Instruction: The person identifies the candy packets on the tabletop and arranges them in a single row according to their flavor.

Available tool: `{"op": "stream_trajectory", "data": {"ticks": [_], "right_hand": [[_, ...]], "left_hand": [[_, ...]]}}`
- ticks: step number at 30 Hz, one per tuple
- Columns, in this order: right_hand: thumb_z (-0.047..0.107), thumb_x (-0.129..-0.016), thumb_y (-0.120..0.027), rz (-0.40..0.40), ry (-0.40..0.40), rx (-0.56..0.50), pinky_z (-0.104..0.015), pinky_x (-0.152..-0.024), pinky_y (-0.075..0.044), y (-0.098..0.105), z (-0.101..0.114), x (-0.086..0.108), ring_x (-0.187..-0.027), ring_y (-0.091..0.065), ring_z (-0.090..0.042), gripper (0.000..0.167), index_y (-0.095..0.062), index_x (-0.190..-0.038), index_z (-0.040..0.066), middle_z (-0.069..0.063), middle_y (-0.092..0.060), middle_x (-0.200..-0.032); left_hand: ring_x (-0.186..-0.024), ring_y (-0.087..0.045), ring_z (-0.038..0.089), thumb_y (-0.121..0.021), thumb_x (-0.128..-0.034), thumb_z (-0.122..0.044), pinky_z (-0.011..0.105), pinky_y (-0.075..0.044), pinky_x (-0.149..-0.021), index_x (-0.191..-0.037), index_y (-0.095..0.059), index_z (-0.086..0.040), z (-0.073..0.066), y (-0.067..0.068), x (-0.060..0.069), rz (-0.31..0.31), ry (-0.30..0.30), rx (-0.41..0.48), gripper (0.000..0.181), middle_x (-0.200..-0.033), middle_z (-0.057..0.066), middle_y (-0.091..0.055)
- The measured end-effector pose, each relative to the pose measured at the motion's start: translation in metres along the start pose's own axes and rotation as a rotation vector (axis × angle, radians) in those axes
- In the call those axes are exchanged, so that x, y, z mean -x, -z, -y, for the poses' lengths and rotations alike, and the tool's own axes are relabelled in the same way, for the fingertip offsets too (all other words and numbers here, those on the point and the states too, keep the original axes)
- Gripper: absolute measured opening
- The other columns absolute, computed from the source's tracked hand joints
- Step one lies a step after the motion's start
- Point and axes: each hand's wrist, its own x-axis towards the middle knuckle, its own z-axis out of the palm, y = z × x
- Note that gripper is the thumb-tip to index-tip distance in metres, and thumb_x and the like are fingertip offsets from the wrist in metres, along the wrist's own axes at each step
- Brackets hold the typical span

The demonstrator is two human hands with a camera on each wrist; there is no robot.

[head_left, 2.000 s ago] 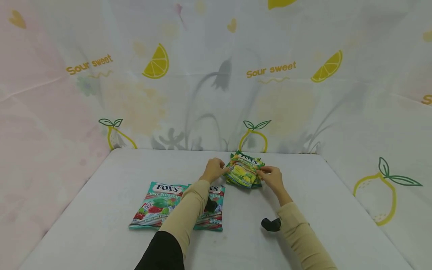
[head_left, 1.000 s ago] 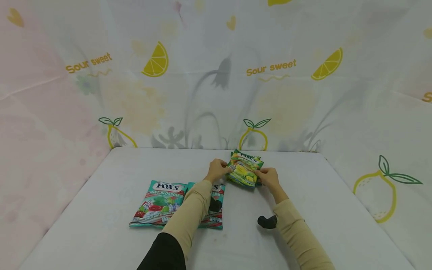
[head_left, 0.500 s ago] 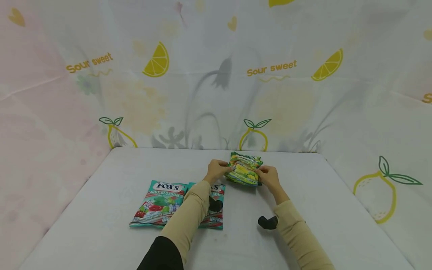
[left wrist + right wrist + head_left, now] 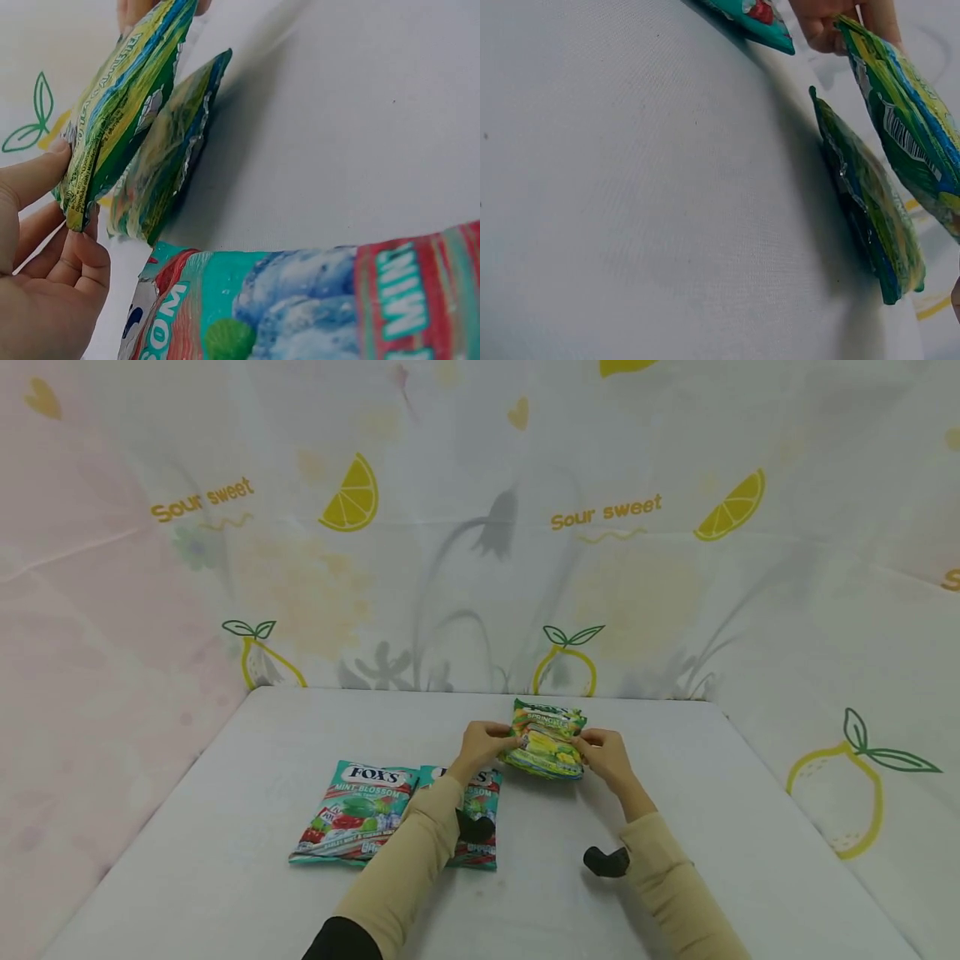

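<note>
Both hands hold a green and yellow candy bag by its sides, near the table's back edge. My left hand pinches its left edge between thumb and fingers, as the left wrist view shows. The right hand grips the opposite edge; only a bit of it shows in the right wrist view. Under the held bag lies a second green bag, with a gap between them in both wrist views.
Two teal candy bags lie nearer on the left, one beside the other, which the left forearm partly covers. White table extends around them. A printed cloth hangs behind the table.
The held green bag has tilted and shifted slightly between the hands, now covering the lower bag in the head view. Both hands have stayed at its sides. The teal bags have not moved.
</note>
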Motion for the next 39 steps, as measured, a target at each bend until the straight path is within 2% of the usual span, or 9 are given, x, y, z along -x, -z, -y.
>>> {"op": "stream_trajectory", "data": {"ticks": [4, 9, 15, 20, 29, 33, 35, 38, 39], "right_hand": [[0.007, -0.09, -0.06, 0.016, 0.035, 0.003, -0.022, -0.05, -0.039, 0.003, 0.004, 0.004, -0.057, -0.049, -0.007, 0.02, -0.064, -0.089, -0.013, -0.006, -0.06, -0.074], [0.006, -0.09, -0.059, 0.027, 0.039, -0.015, -0.022, -0.051, -0.039, 0.006, 0.009, 0.01, -0.056, -0.048, -0.008, 0.02, -0.064, -0.09, -0.013, -0.004, -0.056, -0.068], [0.006, -0.09, -0.059, 0.039, 0.055, -0.033, -0.022, -0.051, -0.04, 0.008, 0.017, 0.02, -0.056, -0.048, -0.007, 0.023, -0.063, -0.097, -0.015, -0.007, -0.06, -0.077], [0.006, -0.091, -0.06, 0.045, 0.073, -0.047, -0.022, -0.051, -0.039, 0.01, 0.02, 0.028, -0.054, -0.045, -0.006, 0.021, -0.064, -0.093, -0.014, -0.004, -0.055, -0.068], [0.009, -0.091, -0.06, 0.065, 0.108, -0.035, -0.023, -0.05, -0.038, 0.013, 0.021, 0.042, -0.053, -0.044, -0.007, 0.021, -0.065, -0.093, -0.012, -0.003, -0.052, -0.065], [0.008, -0.091, -0.06, 0.061, 0.119, -0.027, -0.023, -0.049, -0.037, 0.015, 0.021, 0.048, -0.052, -0.044, -0.007, 0.02, -0.065, -0.092, -0.011, -0.004, -0.053, -0.063], [0.008, -0.091, -0.06, 0.059, 0.112, -0.026, -0.023, -0.049, -0.037, 0.016, 0.021, 0.052, -0.053, -0.045, -0.007, 0.02, -0.065, -0.092, -0.012, -0.005, -0.054, -0.066], [0.007, -0.091, -0.06, 0.052, 0.089, -0.025, -0.022, -0.051, -0.04, 0.016, 0.019, 0.057, -0.054, -0.047, -0.007, 0.02, -0.066, -0.095, -0.012, -0.007, -0.057, -0.071], [0.007, -0.091, -0.06, 0.052, 0.083, -0.022, -0.022, -0.051, -0.041, 0.016, 0.019, 0.059, -0.055, -0.047, -0.007, 0.02, -0.066, -0.095, -0.012, -0.008, -0.059, -0.073]], "left_hand": [[-0.104, -0.058, 0.036, -0.07, -0.0849, -0.015, 0.038, -0.051, -0.083, -0.114, -0.063, 0.009, -0.001, 0.001, 0.005, -0.007, -0.026, 0.011, 0.038, -0.112, 0.024, -0.063], [-0.106, -0.056, 0.036, -0.068, -0.0866, -0.017, 0.039, -0.05, -0.082, -0.114, -0.063, 0.007, -0.003, 0.002, 0.013, -0.008, -0.05, 0.02, 0.037, -0.114, 0.023, -0.062], [-0.091, -0.06, 0.03, -0.067, -0.0871, -0.018, 0.033, -0.051, -0.071, -0.113, -0.063, 0.007, -0.004, 0.005, 0.022, -0.008, -0.102, -0.028, 0.037, -0.112, 0.022, -0.063], [-0.078, -0.06, 0.021, -0.069, -0.0861, -0.018, 0.029, -0.05, -0.064, -0.111, -0.065, 0.006, -0.008, 0.006, 0.03, -0.015, -0.132, -0.047, 0.035, -0.108, 0.021, -0.065], [-0.07, -0.058, 0.013, -0.07, -0.085, -0.018, 0.027, -0.048, -0.057, -0.11, -0.066, 0.005, -0.013, 0.005, 0.047, -0.007, -0.153, -0.009, 0.034, -0.102, 0.019, -0.067], [-0.066, -0.057, 0.011, -0.07, -0.0847, -0.018, 0.032, -0.049, -0.054, -0.112, -0.065, 0.006, -0.012, 0.003, 0.051, 0.012, -0.142, 0.026, 0.037, -0.102, 0.02, -0.066], [-0.065, -0.057, 0.011, -0.07, -0.0849, -0.018, 0.034, -0.05, -0.054, -0.113, -0.063, 0.007, -0.012, 0.003, 0.055, 0.025, -0.138, 0.039, 0.038, -0.104, 0.021, -0.066], [-0.066, -0.057, 0.011, -0.07, -0.0846, -0.017, 0.031, -0.049, -0.056, -0.113, -0.063, 0.008, -0.011, 0.001, 0.061, 0.034, -0.142, 0.038, 0.039, -0.105, 0.021, -0.065], [-0.068, -0.059, 0.014, -0.07, -0.0849, -0.015, 0.03, -0.049, -0.057, -0.113, -0.062, 0.009, -0.017, 0.002, 0.066, 0.035, -0.144, 0.034, 0.038, -0.105, 0.022, -0.065]]}}
